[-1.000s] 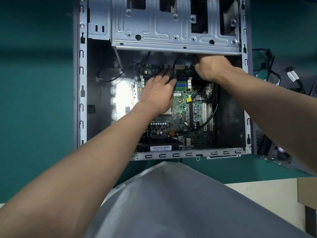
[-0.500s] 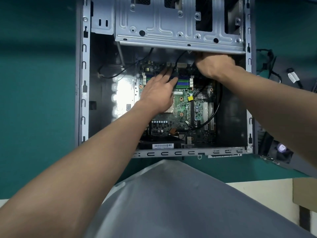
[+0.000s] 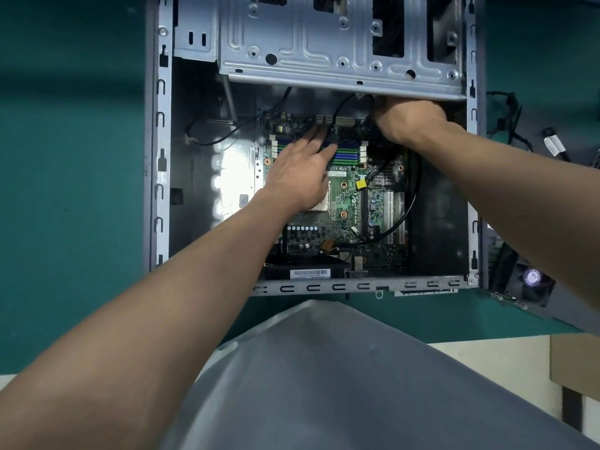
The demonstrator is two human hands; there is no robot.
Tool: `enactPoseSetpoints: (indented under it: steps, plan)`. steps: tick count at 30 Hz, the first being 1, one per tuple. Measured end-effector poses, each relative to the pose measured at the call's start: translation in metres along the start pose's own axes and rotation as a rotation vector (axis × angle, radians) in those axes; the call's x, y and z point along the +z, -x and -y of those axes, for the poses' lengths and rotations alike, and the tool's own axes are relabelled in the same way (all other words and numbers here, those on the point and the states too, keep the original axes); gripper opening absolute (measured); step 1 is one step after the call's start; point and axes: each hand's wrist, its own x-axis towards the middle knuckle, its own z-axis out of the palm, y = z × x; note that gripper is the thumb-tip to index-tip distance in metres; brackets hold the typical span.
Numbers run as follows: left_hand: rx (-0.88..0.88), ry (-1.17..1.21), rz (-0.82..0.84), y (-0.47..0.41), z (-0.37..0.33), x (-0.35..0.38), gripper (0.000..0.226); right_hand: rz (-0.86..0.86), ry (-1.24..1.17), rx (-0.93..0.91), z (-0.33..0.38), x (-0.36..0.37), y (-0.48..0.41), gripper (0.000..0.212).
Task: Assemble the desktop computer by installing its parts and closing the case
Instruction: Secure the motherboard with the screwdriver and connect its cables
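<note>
1. Closest to the camera, a grey shirt (image 3: 324, 384) fills the bottom of the view. Two bare forearms reach away from it across the teal worktop (image 3: 71, 157).
2. The computer case (image 3: 160, 141) lies open on its side on the worktop, its near rail just beyond the shirt. The motherboard (image 3: 344, 203) sits flat inside, right of the middle.
3. The left hand (image 3: 298, 177) rests palm down on the board with its fingers straight. Its tips touch the memory slots (image 3: 349, 152), whose long axis runs left to right across the view. It holds nothing and appears to be steadying the board.
4. A black cable (image 3: 410, 203) loops up the board's right side toward the right hand (image 3: 409, 120). That hand is at the board's far right corner, directly beneath the lip of the drive cage (image 3: 324, 43).
5. The right hand's fingers curl away under that lip and are hidden, so it cannot be told whether they pinch a plug or nothing at all.
6. The step in hand looks like seating a lead at the board's far edge. That spot lies ahead and to the right of the left hand and right at the other one, so the right hand is the nearer. The white power sockets (image 3: 344, 120) sit on the far edge between the two hands.
7. Outside the case on the right, a fan unit (image 3: 532, 277) lies just beside its wall. Loose cables (image 3: 506, 115) trail across the worktop farther back.
</note>
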Motion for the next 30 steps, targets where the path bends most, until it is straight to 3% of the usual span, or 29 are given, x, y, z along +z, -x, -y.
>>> enactPoseSetpoints:
  steps: [4,10,16,20,24,30]
  plan:
    - [0.002,-0.01,-0.008,-0.0006,0.0005,0.0006,0.061,-0.042,0.028,-0.077,0.006,0.0005,0.0033,0.051]
    - [0.001,-0.004,-0.003,-0.0008,0.0017,0.002,0.063,0.011,0.034,0.006,0.0024,-0.0008,0.0,0.041]
    - [0.004,-0.007,-0.004,-0.0004,0.0012,0.0016,0.063,-0.035,0.008,-0.027,0.0025,-0.0007,0.0024,0.054]
    - [0.0,-0.007,0.0,0.0001,0.001,0.0017,0.064,0.009,-0.033,0.015,-0.0022,0.0005,-0.0015,0.041]
    - [0.002,-0.008,-0.005,0.0,0.0015,0.0021,0.064,-0.008,-0.003,-0.024,0.0002,-0.0029,0.0026,0.054]
    - [-0.001,-0.009,0.002,0.0002,0.0008,0.0025,0.064,0.066,-0.044,0.048,0.0038,-0.0047,-0.0007,0.051]
